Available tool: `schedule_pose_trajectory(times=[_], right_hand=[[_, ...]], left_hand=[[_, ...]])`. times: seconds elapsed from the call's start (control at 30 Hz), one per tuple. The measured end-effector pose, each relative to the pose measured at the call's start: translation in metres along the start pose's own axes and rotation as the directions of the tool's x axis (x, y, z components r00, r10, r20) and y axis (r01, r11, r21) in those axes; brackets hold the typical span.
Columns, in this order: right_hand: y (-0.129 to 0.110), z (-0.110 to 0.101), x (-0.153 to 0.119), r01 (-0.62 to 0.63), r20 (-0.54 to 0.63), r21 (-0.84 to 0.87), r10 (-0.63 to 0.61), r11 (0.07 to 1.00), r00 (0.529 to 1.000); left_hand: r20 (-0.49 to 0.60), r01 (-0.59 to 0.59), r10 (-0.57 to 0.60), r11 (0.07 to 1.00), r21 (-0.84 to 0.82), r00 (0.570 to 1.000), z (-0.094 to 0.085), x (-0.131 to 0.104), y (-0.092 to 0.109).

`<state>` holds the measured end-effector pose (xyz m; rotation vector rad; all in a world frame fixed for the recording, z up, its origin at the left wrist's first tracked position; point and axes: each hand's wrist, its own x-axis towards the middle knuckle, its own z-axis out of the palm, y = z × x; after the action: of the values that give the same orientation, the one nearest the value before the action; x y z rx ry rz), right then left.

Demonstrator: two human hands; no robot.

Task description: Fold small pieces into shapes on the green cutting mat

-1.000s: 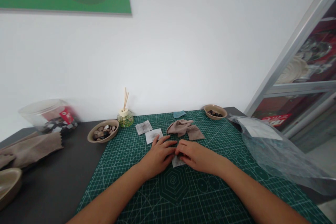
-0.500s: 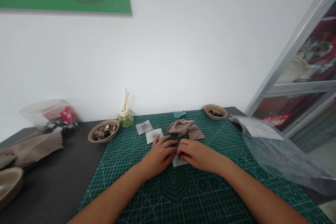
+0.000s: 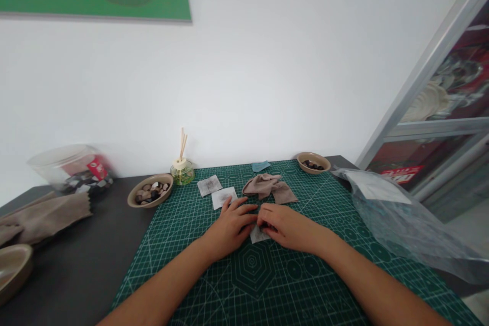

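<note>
My left hand (image 3: 230, 228) lies on the green cutting mat (image 3: 183, 270) with its fingers spread, the tips reaching the left side of a small smudged white sheet (image 3: 258, 235). From the right, my right hand (image 3: 283, 224) bends over that same sheet, thumb and fingers curled together. Whatever they pinch is hidden behind the fingers. Just beyond my left fingertips are two more white squares, a grey-marked one (image 3: 209, 186) and a paler one (image 3: 221, 197). Behind my right hand a crumpled brown cloth (image 3: 263, 185) rests on the mat.
A bowl of stones (image 3: 147, 198) and a reed diffuser (image 3: 182, 170) stand at the mat's left back. Another bowl (image 3: 313, 169) with dark pieces is at the back right, near a blue scrap (image 3: 260, 166). A clear plastic bag (image 3: 397, 229) covers the right edge.
</note>
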<state>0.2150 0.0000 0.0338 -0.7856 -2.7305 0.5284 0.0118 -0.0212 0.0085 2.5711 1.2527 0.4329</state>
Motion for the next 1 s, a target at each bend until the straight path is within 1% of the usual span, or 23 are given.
schedule_pose_trajectory(times=[0.17,0.37,0.53,0.7,0.83,1.0], right_hand=[[0.0006,-0.0010,-0.0003,-0.017,0.023,0.012,0.017,1.000,1.000],[-0.0012,-0.0002,0.0003,-0.014,0.008,0.046,0.013,0.999,1.000],[-0.0012,0.0004,0.0002,-0.040,0.007,0.022,0.039,0.999,0.999],[-0.0013,0.0025,0.0001,-0.020,0.008,0.048,0.019,0.999,1.000],[-0.0018,0.0014,0.0003,-0.061,0.010,0.024,0.061,0.998,0.998],[-0.0032,0.0036,0.0002,-0.029,0.010,0.033,0.029,0.999,1.000]], left_hand=[[-0.005,0.005,-0.005,1.000,-0.016,1.000,0.0000,-0.0002,0.0002],[-0.004,-0.004,0.004,1.000,-0.004,1.000,0.0008,-0.0003,-0.0004],[-0.003,0.001,-0.001,1.000,-0.004,1.000,-0.0001,-0.0001,0.0002],[-0.002,0.001,-0.001,1.000,-0.002,1.000,-0.0010,-0.0001,0.0017],[0.000,0.005,-0.005,1.000,-0.007,1.000,-0.0020,-0.0007,0.0029],[0.005,0.004,-0.004,1.000,-0.004,1.000,-0.0026,-0.0002,0.0030]])
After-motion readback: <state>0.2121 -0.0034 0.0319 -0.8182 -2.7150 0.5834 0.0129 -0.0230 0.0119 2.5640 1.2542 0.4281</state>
